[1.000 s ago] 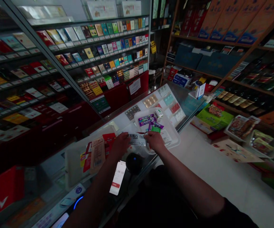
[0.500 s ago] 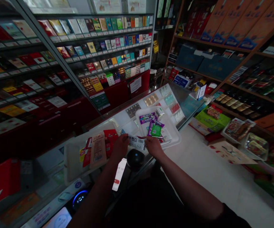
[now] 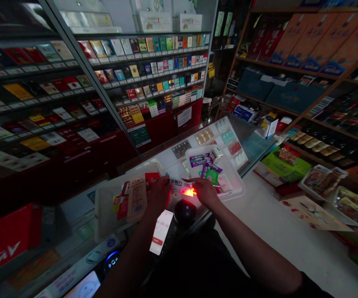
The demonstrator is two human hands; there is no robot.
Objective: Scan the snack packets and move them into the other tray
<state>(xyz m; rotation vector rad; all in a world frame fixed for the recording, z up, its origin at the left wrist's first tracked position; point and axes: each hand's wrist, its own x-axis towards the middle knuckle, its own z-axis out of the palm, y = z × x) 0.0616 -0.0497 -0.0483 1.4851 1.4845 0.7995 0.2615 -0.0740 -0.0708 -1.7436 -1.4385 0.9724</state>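
Note:
Between my two hands is a silvery-white snack packet (image 3: pixel 177 183) with dark printed characters, stretched out flat. My left hand (image 3: pixel 160 193) grips its left end and my right hand (image 3: pixel 206 192) pinches its right end. Just below the packet stands a round black barcode scanner (image 3: pixel 185 212), and red light falls on the packet's lower right part. A white tray (image 3: pixel 239 191) beyond my right hand holds purple and green packets (image 3: pixel 210 174) and a small white box (image 3: pixel 217 153). Left of my left hand, another pale tray (image 3: pixel 101 219) contains red and beige packets (image 3: pixel 137 196).
A phone (image 3: pixel 162 231) with a lit screen lies below my left forearm. The glass counter (image 3: pixel 253 142) runs toward the back right. Shelves of cigarette packs (image 3: pixel 154 68) line the wall ahead. A red box (image 3: pixel 11 238) is at left; food packages (image 3: pixel 278 165) stand low at right.
Red light now shines from the scanner onto the packet, which has tilted slightly in my hands. My view has shifted, so the scene sits lower and further right.

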